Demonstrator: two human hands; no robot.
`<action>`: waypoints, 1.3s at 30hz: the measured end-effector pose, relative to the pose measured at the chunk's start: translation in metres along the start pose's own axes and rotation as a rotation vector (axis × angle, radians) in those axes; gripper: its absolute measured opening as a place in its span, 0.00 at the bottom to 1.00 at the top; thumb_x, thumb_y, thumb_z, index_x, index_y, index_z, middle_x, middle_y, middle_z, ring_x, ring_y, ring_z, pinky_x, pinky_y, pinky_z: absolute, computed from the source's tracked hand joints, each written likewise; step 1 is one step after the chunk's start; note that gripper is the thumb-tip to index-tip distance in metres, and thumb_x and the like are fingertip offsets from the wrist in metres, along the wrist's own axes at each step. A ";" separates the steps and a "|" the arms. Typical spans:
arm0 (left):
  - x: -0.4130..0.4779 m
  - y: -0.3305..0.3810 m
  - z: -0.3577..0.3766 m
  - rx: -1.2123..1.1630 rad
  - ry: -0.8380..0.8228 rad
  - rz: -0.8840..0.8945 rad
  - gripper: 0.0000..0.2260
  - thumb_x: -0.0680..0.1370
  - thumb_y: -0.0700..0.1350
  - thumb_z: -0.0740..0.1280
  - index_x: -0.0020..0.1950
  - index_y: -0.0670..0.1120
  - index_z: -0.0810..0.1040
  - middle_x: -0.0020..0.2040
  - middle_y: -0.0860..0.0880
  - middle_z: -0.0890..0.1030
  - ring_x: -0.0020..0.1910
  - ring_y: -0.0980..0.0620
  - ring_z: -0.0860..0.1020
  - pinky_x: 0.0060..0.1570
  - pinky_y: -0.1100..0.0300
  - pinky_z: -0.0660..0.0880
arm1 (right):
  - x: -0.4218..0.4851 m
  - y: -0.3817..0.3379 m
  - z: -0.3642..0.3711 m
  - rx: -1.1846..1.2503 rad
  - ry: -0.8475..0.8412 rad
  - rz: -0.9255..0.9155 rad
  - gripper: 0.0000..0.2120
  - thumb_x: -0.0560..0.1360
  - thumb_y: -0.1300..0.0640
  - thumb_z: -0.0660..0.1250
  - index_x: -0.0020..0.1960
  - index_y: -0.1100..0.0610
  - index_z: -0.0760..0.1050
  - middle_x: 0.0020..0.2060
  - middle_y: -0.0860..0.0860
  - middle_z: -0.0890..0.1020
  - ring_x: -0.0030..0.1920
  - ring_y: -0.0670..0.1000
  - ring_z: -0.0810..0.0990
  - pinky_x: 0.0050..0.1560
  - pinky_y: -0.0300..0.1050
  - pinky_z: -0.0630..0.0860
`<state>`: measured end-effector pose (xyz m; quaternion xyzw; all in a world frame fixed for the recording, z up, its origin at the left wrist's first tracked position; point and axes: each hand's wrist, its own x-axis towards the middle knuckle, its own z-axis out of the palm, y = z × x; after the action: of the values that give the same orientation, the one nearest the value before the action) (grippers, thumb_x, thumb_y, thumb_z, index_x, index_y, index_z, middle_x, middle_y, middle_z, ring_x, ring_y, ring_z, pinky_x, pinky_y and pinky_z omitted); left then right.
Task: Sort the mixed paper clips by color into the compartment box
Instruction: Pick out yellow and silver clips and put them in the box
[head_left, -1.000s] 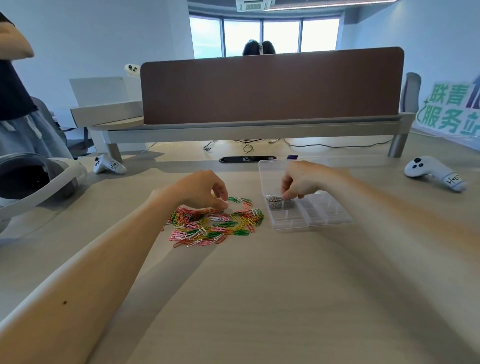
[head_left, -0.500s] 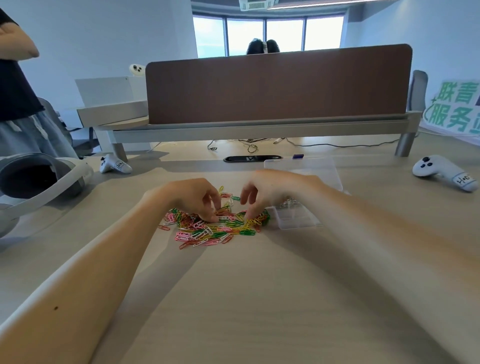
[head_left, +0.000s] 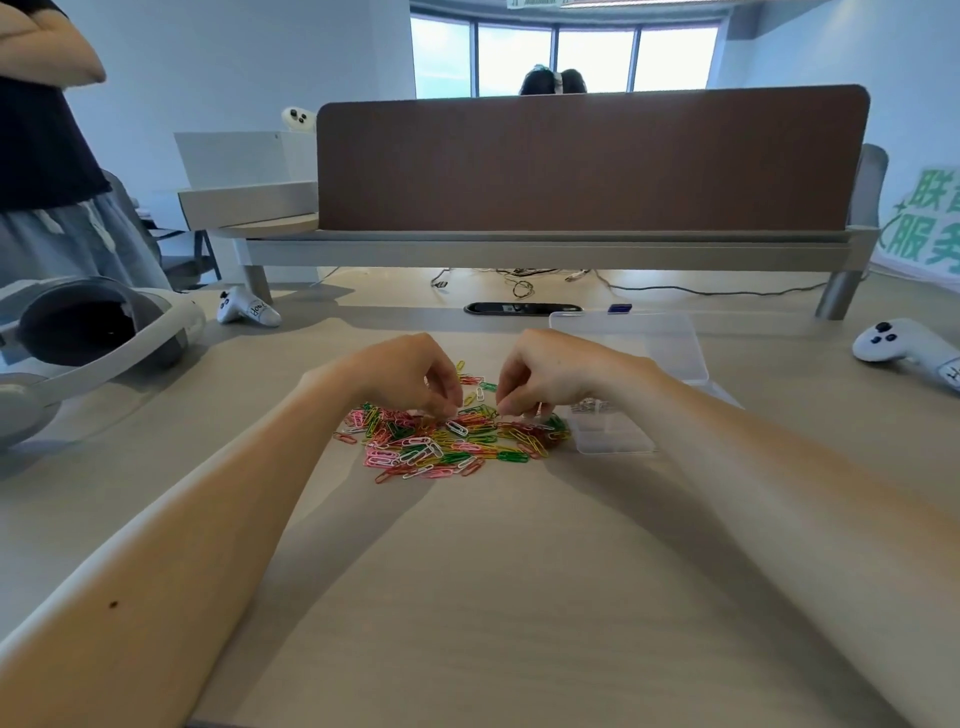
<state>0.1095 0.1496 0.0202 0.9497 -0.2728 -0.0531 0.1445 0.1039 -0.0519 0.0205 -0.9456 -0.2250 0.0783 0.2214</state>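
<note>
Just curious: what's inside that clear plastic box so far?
A small cluster of silvery clips in one compartment of the box; the right arm covers the rest.

The left forearm (head_left: 171, 545) and the right forearm (head_left: 779, 493) are shown bare along their whole visible length; a small dark mark (head_left: 113, 604) is borne on the upper face of the left forearm, well back from the wrist; the left hand (head_left: 410, 371) and the right hand (head_left: 550, 371) are likewise uncovered; the forearms are rendered broad near the camera and narrowed toward slim wrists; the fingernails cannot be made out.
</note>
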 end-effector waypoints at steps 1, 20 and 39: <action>0.000 0.002 0.001 -0.004 0.011 0.016 0.05 0.74 0.46 0.72 0.49 0.51 0.83 0.42 0.58 0.82 0.42 0.61 0.79 0.44 0.67 0.71 | -0.001 0.001 -0.001 0.025 0.006 -0.004 0.06 0.74 0.60 0.72 0.50 0.58 0.83 0.39 0.52 0.85 0.37 0.48 0.83 0.35 0.37 0.79; 0.000 0.019 -0.002 -0.045 0.000 0.026 0.03 0.75 0.46 0.71 0.47 0.50 0.84 0.38 0.56 0.83 0.34 0.58 0.80 0.41 0.68 0.75 | -0.011 0.004 0.002 -0.052 0.130 0.016 0.10 0.75 0.56 0.71 0.54 0.57 0.83 0.45 0.50 0.85 0.41 0.45 0.81 0.44 0.41 0.80; -0.011 0.020 0.004 0.034 -0.193 0.036 0.06 0.73 0.44 0.74 0.49 0.51 0.84 0.39 0.58 0.83 0.35 0.67 0.78 0.37 0.76 0.69 | -0.015 -0.026 0.015 -0.301 -0.133 -0.050 0.02 0.75 0.52 0.70 0.46 0.50 0.80 0.37 0.42 0.76 0.41 0.46 0.74 0.37 0.39 0.69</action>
<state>0.0891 0.1383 0.0227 0.9374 -0.3034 -0.1370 0.1023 0.0767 -0.0323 0.0190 -0.9550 -0.2717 0.1005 0.0635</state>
